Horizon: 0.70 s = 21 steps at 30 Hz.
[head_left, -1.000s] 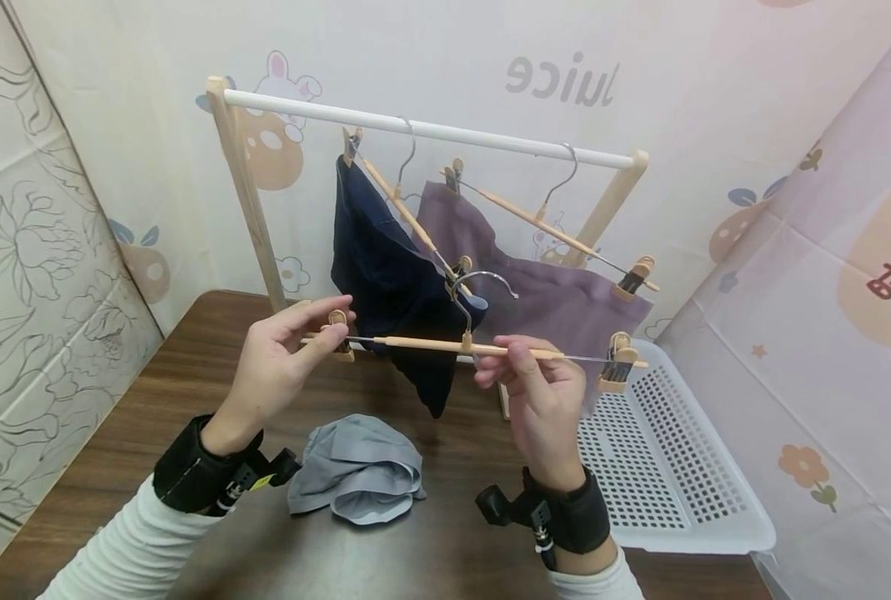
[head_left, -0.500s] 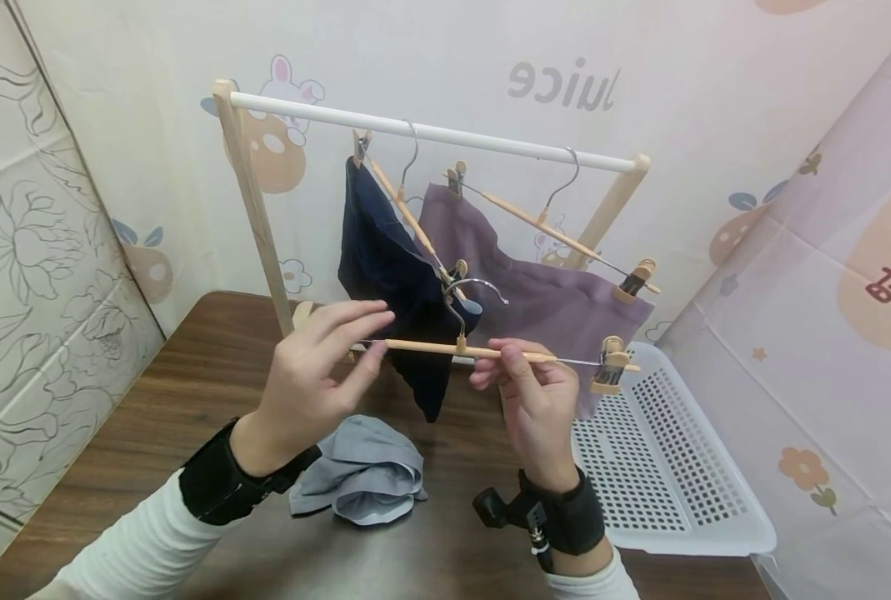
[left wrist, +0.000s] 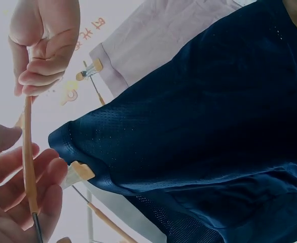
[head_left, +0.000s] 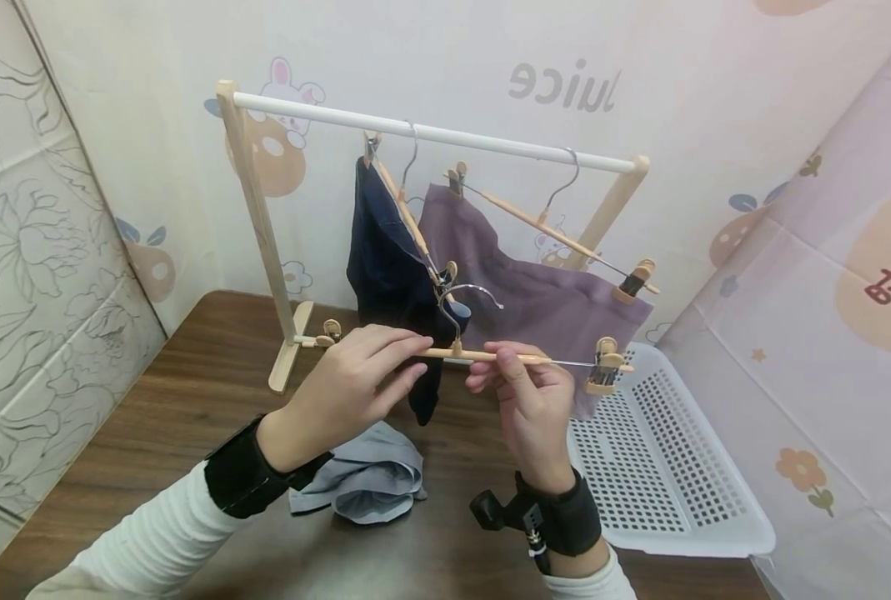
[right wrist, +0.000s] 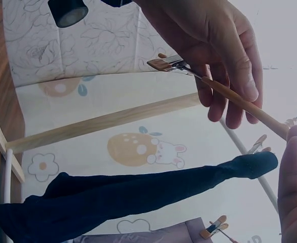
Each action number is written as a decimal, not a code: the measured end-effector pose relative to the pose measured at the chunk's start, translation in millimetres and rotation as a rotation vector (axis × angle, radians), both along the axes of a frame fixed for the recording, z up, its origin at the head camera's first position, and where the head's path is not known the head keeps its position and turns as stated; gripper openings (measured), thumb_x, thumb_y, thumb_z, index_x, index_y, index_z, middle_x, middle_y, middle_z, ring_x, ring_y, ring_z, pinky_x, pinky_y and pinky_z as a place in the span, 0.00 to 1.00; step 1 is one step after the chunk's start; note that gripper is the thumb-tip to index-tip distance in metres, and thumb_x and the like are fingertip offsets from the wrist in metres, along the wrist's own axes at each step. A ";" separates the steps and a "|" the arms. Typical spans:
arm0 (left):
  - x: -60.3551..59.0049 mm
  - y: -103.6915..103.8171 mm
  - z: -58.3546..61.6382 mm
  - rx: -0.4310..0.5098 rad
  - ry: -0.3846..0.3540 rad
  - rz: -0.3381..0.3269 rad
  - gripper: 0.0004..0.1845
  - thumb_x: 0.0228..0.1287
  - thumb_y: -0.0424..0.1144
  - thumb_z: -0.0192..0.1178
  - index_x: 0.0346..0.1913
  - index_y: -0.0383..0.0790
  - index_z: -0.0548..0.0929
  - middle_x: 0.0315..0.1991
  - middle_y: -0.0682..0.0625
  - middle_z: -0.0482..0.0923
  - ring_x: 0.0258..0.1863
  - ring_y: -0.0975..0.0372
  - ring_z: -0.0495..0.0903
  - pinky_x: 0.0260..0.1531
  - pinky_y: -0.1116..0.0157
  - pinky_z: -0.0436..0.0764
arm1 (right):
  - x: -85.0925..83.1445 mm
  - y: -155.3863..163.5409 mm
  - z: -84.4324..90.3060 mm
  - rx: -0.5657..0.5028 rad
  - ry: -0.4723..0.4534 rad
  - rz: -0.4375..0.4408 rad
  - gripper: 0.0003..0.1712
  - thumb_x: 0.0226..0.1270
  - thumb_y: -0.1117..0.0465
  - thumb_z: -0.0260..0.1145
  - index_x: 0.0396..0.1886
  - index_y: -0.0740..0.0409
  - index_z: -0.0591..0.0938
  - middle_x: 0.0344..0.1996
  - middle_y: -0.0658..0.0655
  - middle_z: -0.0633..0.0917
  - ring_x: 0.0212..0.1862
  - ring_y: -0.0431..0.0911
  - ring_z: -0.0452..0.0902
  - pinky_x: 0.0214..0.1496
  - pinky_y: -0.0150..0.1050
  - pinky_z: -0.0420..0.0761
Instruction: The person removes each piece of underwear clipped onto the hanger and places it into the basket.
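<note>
We note a slim clip hanger (head_left: 483, 356): a pale wooden bar, a thin steel rod running out at each end, a bent wire hook (head_left: 463, 302) rising from its middle, and a small wooden clip near either tip, the left clip (head_left: 330, 331) and the right clip (head_left: 608, 365). It sits level in the air above the dark wood-grain bench (head_left: 190, 392), in front of the rack (head_left: 265, 250), a frame of pale wooden posts with a smooth white rail. The left hand (head_left: 362, 383) lies over the left part of the bar, its fingers (head_left: 407, 346) lightly curled, thumb below and the rest above, so the bar is pinched between them; the left wrist view shows the bar crossing those fingers. The right hand (head_left: 528, 396) pinches the bar just right of the hook, fingertips (head_left: 501, 357) drawn together on the wood. Behind, a navy mesh garment (head_left: 388, 275) and a matte mauve garment (head_left: 550, 300) hang clipped to two like hangers on the rail. A crumpled grey cloth (head_left: 370, 483) lies on the bench under the left wrist; a white perforated plastic basket (head_left: 663, 467) sits to the right.
</note>
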<state>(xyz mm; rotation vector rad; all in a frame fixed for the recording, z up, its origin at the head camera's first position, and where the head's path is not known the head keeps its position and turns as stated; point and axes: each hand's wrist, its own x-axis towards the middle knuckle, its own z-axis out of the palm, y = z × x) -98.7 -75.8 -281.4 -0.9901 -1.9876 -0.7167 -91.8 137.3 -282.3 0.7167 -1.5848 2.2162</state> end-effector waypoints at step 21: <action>-3.3 -4.4 2.2 0.019 0.090 -0.001 0.16 0.52 0.26 0.70 0.46 0.33 0.87 0.34 0.45 0.86 0.33 0.58 0.84 0.36 0.64 0.84 | 2.0 10.0 -2.7 0.124 -0.026 0.095 0.12 0.73 0.70 0.56 0.48 0.60 0.84 0.33 0.52 0.88 0.35 0.42 0.86 0.40 0.36 0.86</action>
